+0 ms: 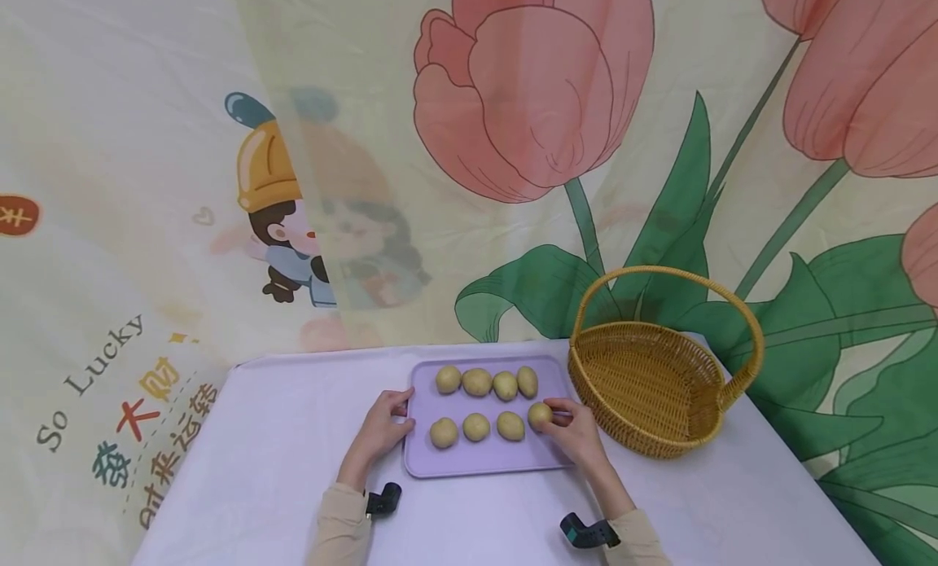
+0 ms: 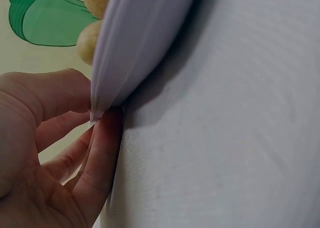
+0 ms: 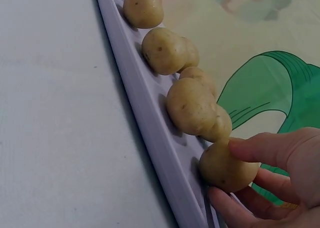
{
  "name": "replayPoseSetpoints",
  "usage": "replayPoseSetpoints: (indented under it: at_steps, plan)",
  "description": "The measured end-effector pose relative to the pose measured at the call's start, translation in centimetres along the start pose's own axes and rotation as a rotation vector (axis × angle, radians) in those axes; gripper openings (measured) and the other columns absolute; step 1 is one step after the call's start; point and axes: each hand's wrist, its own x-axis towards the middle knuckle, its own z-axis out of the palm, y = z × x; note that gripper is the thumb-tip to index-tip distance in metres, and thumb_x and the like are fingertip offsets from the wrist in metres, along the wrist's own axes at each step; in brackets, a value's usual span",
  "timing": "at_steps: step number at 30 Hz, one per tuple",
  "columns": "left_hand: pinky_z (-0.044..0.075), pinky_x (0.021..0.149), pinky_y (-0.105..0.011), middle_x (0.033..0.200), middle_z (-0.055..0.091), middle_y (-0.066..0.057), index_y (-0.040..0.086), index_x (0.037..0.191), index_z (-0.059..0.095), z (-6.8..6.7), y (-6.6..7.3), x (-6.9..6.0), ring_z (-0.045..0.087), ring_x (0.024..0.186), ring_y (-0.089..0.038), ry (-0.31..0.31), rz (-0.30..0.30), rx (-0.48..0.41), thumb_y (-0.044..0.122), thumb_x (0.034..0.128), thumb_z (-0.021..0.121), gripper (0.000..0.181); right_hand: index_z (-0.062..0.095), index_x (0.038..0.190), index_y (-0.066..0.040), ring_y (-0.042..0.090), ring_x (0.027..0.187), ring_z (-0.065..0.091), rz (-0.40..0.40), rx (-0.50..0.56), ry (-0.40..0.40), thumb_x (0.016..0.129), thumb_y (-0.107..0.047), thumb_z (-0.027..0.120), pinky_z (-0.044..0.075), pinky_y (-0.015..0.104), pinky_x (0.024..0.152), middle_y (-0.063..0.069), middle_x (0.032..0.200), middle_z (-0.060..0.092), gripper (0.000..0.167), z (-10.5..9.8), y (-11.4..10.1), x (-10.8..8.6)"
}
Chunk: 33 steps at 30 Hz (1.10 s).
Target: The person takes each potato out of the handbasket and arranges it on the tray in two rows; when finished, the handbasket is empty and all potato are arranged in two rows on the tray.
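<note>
A lilac tray [image 1: 469, 460] lies on the table with several potatoes [image 1: 476, 427] set out on it in two rows. My left hand [image 1: 381, 430] grips the tray's left edge. The left wrist view shows its thumb at the rim [image 2: 102, 95] and a finger tucked beneath. At the right end of the front row, my right hand [image 1: 580, 437] pinches a potato [image 1: 538, 415] between thumb and fingers. In the right wrist view this potato [image 3: 222, 165] sits against or just over the tray; I cannot tell whether it touches.
A brown wicker basket [image 1: 645, 379] with a tall arched handle stands to the right of the tray, with nothing seen inside. White cloth [image 1: 293, 419] covers the table. Behind hangs a backdrop [image 1: 542, 94] printed with tulips. Each wrist wears a dark strapped device [image 1: 384, 498].
</note>
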Motion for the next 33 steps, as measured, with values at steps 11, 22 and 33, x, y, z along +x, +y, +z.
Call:
replayPoseSetpoints:
  at_steps: [11, 22, 33]
  plan:
    - [0.05, 0.082, -0.034, 0.112, 0.055, -0.019, -0.009, 0.131, 0.057, -0.01, -0.19, 0.04, 0.061, 0.094, -0.029, 0.004, 0.019, 0.017, -0.008, 0.0759, 0.07, 0.057, 0.066, 0.111, 0.012, 0.033, 0.087, 0.07, -0.004, -0.052, -0.021, 0.07, 0.006, 0.079, 0.051, 0.02, 0.068, 0.019, 0.097, 0.067, 0.043, 0.06, -0.67, -0.29]
    - [0.052, 0.082, -0.037, 0.114, 0.055, -0.019, -0.009, 0.132, 0.057, 0.08, 0.04, 0.03, 0.062, 0.095, -0.03, 0.004, 0.015, 0.029, -0.007, 0.0762, 0.07, 0.057, 0.068, 0.11, 0.008, 0.029, 0.09, 0.069, 0.018, -0.069, -0.04, 0.073, -0.001, 0.081, 0.05, 0.021, 0.068, 0.019, 0.106, 0.068, 0.041, 0.1, -0.71, -0.19]
    - [0.052, 0.083, -0.042, 0.117, 0.055, -0.02, -0.008, 0.133, 0.056, 0.16, 0.15, -0.06, 0.062, 0.098, -0.03, -0.014, -0.026, 0.023, -0.008, 0.0771, 0.069, 0.058, 0.066, 0.109, 0.011, 0.035, 0.093, 0.069, -0.007, -0.019, -0.018, 0.073, 0.002, 0.08, 0.05, 0.019, 0.071, 0.023, 0.107, 0.067, 0.04, 0.25, -0.32, -0.15]
